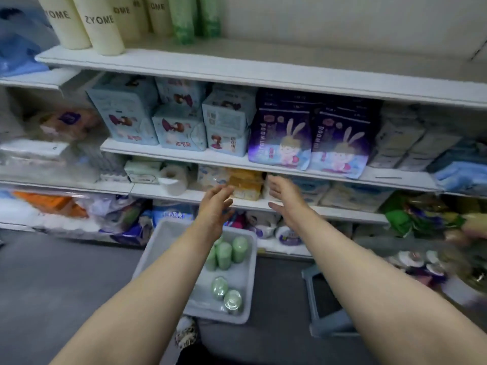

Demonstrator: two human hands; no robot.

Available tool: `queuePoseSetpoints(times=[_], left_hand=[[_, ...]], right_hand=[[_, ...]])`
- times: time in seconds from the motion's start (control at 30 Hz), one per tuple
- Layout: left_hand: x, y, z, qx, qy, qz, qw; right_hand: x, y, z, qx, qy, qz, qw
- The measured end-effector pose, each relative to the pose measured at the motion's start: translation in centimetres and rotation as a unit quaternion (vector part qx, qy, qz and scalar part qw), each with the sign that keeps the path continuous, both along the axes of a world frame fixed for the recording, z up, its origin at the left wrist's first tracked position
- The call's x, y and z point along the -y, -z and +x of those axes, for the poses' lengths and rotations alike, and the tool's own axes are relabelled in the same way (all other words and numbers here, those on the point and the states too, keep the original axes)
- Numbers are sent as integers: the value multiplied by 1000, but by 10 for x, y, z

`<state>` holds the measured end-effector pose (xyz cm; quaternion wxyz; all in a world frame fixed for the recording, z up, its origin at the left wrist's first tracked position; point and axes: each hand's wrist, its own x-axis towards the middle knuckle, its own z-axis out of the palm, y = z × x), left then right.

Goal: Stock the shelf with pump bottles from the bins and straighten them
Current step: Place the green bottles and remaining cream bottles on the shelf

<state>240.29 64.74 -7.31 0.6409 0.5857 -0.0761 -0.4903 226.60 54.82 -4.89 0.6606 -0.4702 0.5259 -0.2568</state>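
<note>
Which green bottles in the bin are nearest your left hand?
The cluster of three green bottles at the far end of the grey bin, just under the left hand. The other two lie at the near end.

Five green bottles (224, 255) in one grey bin (158, 248), two purple packs (280, 138)

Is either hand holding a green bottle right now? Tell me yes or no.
No: the left hand and right hand are open and empty above the bin, where the green bottles lie.
</note>
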Motion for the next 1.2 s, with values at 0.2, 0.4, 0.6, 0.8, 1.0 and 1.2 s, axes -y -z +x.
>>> queuePoseSetpoints(times=[0.2,0.4,0.6,0.8,1.0,1.2], left_hand=[[-54,97,-17,-19,72,108,991],[-105,180,-27,9,153,196,969],[-120,234,-31,59,184,187,963],[-122,254,-36,30,204,161,965],[-123,267,-27,26,228,160,960],[-124,275,-31,70,269,170,946]], right_hand=[[-34,86,-24,-71,2,102,992],[-77,174,-39,-135,9,213,968],[-104,237,-50,-156,-14,281,947],[-117,272,-49,-176,-7,311,934],[-120,291,-41,-160,14,339,927],[-118,300,-33,-125,21,351,928]])
